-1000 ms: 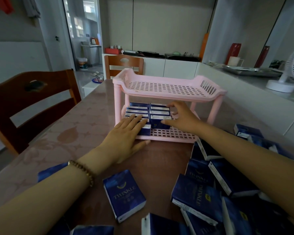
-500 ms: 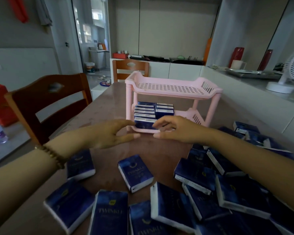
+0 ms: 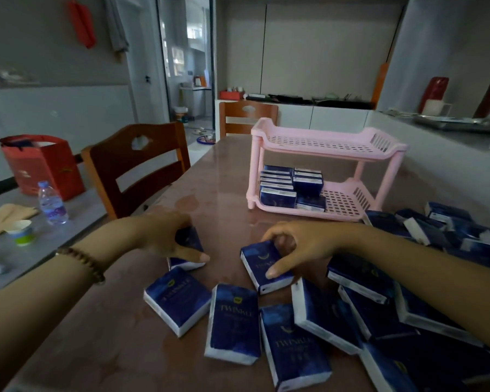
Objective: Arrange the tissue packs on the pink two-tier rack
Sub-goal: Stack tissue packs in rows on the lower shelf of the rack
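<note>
right hand [image 3: 300,244]: curled over a flat blue tissue pack [image 3: 263,265], thumb on its near side and fingers hooked over the far end; the pack lies on the table.
left hand [image 3: 167,236]: closed down on a second blue pack [image 3: 187,253], thumb stretched along its near edge; a beaded bracelet [image 3: 82,264] circles the wrist.
packs: soft rectangular blocks, glossy dark wrap with white ends.
nearer than the hands: loose packs [image 3: 232,323] lying flat, some overlapping.
right of the right hand: a dense heap of packs [image 3: 436,278] reaching the frame's edge.
beyond the hands: pink slotted plastic rack [image 3: 331,142] on round posts, well apart; top tier bare, lower tier holding packs [image 3: 277,185] on edge at its left, open grid at right.
table [image 3: 218,176]: smooth, shiny brown, bare between hands and rack.
left of the left hand: a wooden chair [image 3: 136,168] at the table edge.
</note>
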`<state>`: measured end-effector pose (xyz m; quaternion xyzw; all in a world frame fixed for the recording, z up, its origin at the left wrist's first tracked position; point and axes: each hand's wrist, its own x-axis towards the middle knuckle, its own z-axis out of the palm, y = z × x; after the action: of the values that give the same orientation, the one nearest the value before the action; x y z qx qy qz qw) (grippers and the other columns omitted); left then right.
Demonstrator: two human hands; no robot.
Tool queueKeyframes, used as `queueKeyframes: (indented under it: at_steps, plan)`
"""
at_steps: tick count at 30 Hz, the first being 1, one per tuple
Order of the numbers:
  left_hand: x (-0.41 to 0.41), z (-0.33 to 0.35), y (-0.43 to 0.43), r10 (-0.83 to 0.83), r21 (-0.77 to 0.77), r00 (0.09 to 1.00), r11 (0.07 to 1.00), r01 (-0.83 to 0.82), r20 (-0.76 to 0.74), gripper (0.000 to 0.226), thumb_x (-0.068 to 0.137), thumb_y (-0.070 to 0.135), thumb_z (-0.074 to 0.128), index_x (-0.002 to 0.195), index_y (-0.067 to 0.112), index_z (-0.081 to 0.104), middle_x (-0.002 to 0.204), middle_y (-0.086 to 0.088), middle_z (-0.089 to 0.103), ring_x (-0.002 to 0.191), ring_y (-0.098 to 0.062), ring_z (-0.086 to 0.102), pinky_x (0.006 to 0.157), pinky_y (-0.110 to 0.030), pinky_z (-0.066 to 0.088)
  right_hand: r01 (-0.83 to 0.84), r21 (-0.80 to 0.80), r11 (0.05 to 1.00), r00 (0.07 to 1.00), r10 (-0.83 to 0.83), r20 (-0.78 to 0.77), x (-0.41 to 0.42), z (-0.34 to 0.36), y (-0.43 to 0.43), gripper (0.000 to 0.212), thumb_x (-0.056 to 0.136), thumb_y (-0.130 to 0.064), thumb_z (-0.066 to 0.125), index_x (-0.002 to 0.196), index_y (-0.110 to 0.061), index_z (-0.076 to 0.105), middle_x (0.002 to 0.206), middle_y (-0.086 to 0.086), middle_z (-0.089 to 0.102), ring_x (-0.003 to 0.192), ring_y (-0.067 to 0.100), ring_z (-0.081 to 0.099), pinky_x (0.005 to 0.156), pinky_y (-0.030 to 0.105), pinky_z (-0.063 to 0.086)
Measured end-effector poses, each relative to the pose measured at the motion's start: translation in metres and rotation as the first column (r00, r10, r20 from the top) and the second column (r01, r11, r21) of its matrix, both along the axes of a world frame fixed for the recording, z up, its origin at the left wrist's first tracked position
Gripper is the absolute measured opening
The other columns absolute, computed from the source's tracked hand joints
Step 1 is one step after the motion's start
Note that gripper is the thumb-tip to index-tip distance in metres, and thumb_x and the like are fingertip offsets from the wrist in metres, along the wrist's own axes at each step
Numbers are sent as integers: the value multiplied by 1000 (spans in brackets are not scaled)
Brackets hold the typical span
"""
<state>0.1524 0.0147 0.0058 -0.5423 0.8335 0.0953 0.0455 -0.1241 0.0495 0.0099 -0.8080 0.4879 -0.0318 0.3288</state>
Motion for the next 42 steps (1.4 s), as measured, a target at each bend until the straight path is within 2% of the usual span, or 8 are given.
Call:
queueKeyframes:
  at_steps: [5, 10, 15, 22, 25, 29, 35, 42]
  plan:
    - [-27, 3, 3, -27, 51, 958, 998, 43, -286, 52, 69, 54, 70, 105, 28, 45, 102, 9, 55, 86, -7, 55, 69, -20, 45, 37, 63, 997, 963, -52, 263, -8, -4, 2, 35, 77, -13, 74, 103, -17, 52, 104, 5, 69, 93, 16, 66, 84, 23, 53]
    - [-73, 1, -3, 17, 120, 643, 986, 117, -766, 14, 95, 23, 48, 108, 21, 53, 96, 1, 64, 73, -1, 63, 58, -12, 51, 317, 54, 947, 779, -292, 555, -29, 7, -6, 33, 77, -6, 72, 100, -17, 52, 98, 7, 69, 88, 19, 65, 81, 37, 51]
    - [-120, 10, -8, 140, 247, 392, 940, 236, -909, 31, 96, 36, 42, 117, 18, 56, 110, -3, 66, 94, -14, 66, 77, -24, 56, 483, -55, 874, 666, -326, 671, -50, 23, -10, 31, 73, -4, 75, 91, -18, 53, 85, 1, 68, 72, 7, 66, 72, 24, 57]
    - [-140, -16, -29, -20, 118, 421, 947, 299, -907, 43, 81, 3, 68, 120, 0, 50, 122, -17, 59, 111, -26, 58, 92, -43, 52, 527, -148, 837, 684, -314, 659, -69, 6, -25, 18, 79, -9, 71, 92, -13, 59, 88, 2, 66, 78, 9, 63, 74, 17, 53]
    - [-134, -24, -36, 0, 139, 379, 930, 341, -925, 51, 78, -4, 68, 124, 3, 47, 123, -9, 61, 112, -20, 60, 91, -32, 53, 566, -182, 804, 713, -365, 599, -85, -1, -43, 14, 82, -16, 69, 96, -12, 66, 92, -2, 68, 78, -2, 62, 71, 10, 49]
    - [-120, -32, -41, -31, 169, 505, 923, 346, -863, 63, 71, 0, 76, 125, 16, 47, 118, 6, 61, 107, -5, 61, 81, -13, 50, 512, -239, 825, 816, -381, 434, -103, -8, -68, 25, 85, -19, 67, 107, -9, 67, 104, 3, 67, 88, 2, 61, 75, 3, 47]
    - [-125, -39, -40, -52, 118, 482, 941, 316, -875, 47, 76, 7, 72, 116, 20, 51, 108, 14, 67, 104, 3, 61, 73, -11, 51, 426, -244, 871, 902, -388, 192, -114, -10, -98, 46, 79, -27, 73, 121, -12, 60, 127, 4, 60, 118, 16, 54, 100, 23, 38]
    - [-125, -42, -42, -78, 74, 456, 949, 307, -886, 48, 76, 8, 71, 118, 18, 51, 113, 22, 62, 106, 1, 61, 75, -11, 51, 425, -295, 856, 904, -388, 177, -116, -14, -108, 37, 75, -25, 77, 108, -16, 61, 115, 3, 63, 109, 16, 57, 97, 26, 44]
